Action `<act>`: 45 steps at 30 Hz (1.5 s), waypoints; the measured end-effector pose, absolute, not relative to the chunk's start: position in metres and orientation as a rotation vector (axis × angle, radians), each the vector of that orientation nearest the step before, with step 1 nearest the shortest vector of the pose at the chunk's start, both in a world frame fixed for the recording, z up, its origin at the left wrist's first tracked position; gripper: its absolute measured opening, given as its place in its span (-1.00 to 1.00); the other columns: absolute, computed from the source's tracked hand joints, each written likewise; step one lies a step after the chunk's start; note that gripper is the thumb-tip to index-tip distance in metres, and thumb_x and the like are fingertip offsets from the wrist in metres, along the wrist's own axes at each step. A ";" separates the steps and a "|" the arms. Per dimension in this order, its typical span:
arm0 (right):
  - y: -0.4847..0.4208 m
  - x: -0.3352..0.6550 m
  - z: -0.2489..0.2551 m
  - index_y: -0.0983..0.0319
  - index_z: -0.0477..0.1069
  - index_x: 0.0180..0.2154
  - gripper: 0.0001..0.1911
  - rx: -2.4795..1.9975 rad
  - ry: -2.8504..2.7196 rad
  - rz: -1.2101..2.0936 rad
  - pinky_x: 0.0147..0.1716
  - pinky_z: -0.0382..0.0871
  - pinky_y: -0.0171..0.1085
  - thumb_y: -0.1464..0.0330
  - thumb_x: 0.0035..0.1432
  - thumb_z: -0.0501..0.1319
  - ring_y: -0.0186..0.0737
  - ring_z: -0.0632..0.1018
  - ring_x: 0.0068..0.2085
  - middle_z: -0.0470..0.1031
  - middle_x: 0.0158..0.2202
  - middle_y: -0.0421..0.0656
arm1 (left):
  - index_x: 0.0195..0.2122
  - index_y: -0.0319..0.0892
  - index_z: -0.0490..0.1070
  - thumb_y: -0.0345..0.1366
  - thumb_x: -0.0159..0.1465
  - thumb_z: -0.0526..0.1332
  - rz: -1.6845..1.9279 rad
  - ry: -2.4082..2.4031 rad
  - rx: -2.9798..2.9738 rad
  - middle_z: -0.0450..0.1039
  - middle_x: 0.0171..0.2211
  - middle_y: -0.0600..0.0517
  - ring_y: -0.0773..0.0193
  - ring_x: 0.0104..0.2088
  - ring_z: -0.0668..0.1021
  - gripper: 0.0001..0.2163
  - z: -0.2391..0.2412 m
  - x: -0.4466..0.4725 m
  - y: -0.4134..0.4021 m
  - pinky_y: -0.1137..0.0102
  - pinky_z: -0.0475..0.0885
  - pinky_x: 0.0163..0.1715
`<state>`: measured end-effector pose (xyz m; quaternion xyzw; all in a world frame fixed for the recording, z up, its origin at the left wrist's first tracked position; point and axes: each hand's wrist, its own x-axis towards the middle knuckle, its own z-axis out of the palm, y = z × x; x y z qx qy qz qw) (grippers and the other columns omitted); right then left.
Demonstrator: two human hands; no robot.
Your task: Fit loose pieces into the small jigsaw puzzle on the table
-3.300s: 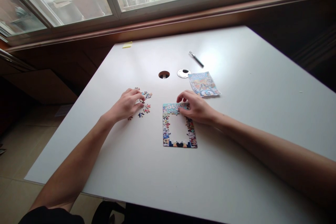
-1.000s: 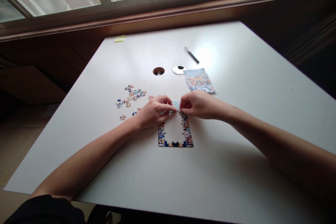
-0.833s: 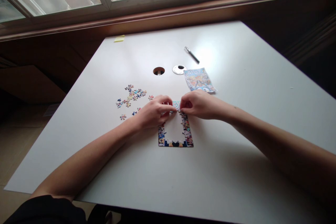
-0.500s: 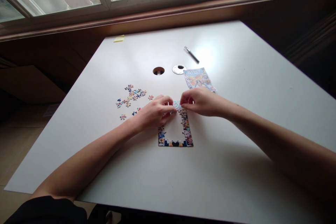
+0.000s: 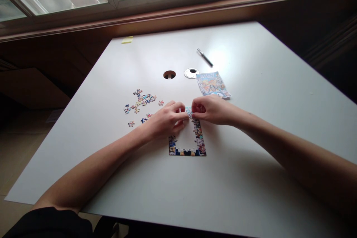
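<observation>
A small colourful jigsaw frame lies on the white table, its border assembled and its middle bare. My left hand rests over the frame's upper left corner, fingers curled and pressing at the top edge. My right hand meets it from the right, fingers pinched together at the same top edge. What the fingertips hold is too small to see. Loose puzzle pieces lie scattered to the left of my left hand.
A printed picture card lies beyond my right hand. Farther back are a round cable hole, its silver cap, a pen and a yellow sticky note. A window runs along the far wall.
Since the oldest frame my left hand left the loose pieces and came to the frame's top edge beside my right hand. Over the last second both hands only shifted slightly.
</observation>
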<state>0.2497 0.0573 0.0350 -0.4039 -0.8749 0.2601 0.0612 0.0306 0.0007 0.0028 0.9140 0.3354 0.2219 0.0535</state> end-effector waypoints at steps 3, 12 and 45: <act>0.058 0.250 0.034 0.21 0.45 -0.41 -0.95 -1.225 -2.645 0.800 -0.43 0.19 -0.30 0.37 0.08 0.28 -0.30 0.43 -0.44 0.46 -0.48 -0.24 | -0.18 -0.13 0.50 -0.44 0.27 0.16 0.675 1.015 2.776 0.40 -0.12 -0.08 0.22 -0.19 0.43 -0.83 0.002 0.030 0.001 0.30 0.44 -0.16; 0.057 0.248 0.034 0.20 0.47 -0.39 -0.97 -1.258 -2.583 0.880 -0.43 0.19 -0.31 0.38 0.06 0.30 -0.31 0.43 -0.45 0.46 -0.49 -0.25 | -0.13 -0.14 0.49 -0.44 0.27 0.16 0.688 0.980 2.745 0.41 -0.12 -0.09 0.23 -0.19 0.45 -0.80 0.002 0.029 0.004 0.31 0.44 -0.17; 0.056 0.247 0.030 0.19 0.43 -0.36 -0.89 -1.311 -2.461 1.033 -0.47 0.15 -0.31 0.34 0.03 0.32 -0.35 0.35 -0.49 0.37 -0.53 -0.30 | -0.14 -0.15 0.46 -0.48 0.25 0.15 0.793 0.972 2.701 0.44 -0.12 -0.06 0.21 -0.16 0.43 -0.79 -0.002 0.029 0.003 0.27 0.43 -0.09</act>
